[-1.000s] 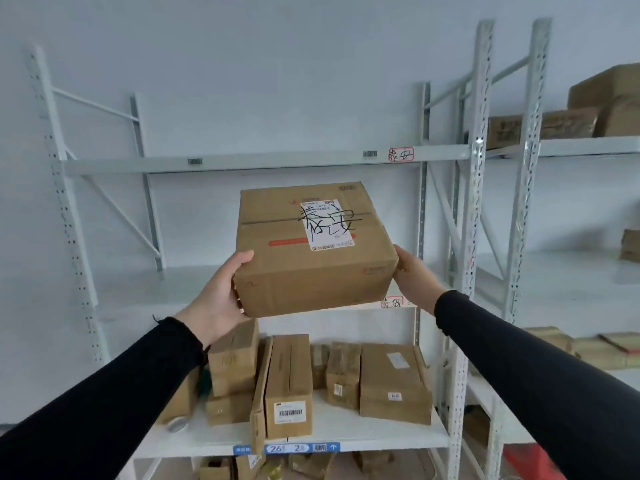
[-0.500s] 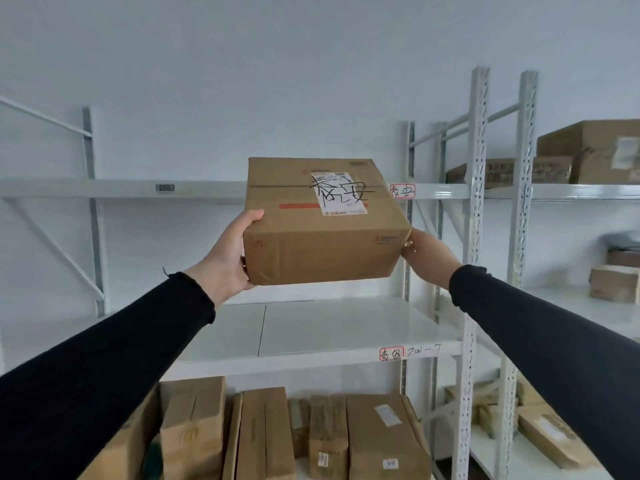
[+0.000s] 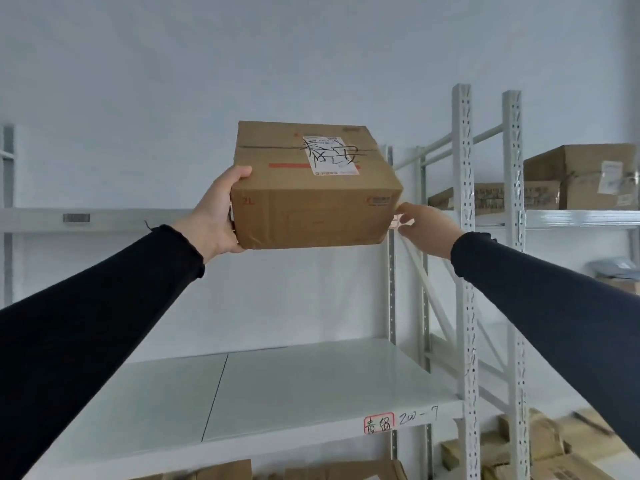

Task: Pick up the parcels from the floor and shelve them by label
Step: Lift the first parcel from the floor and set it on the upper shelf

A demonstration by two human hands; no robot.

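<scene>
A: Why is the left hand [image 3: 216, 216] wrapped round that near corner?

B: It grips the parcel [image 3: 313, 188] from the side and beneath, thumb on top, carrying the weight at the height of the upper shelf [image 3: 104, 218].

A: And the right hand [image 3: 427, 228]?

B: Fingers loosely spread, just touching the parcel's lower right corner; it steadies rather than grips. Probably guiding the parcel onto that shelf, by its scrawled label [image 3: 330, 155].
</scene>
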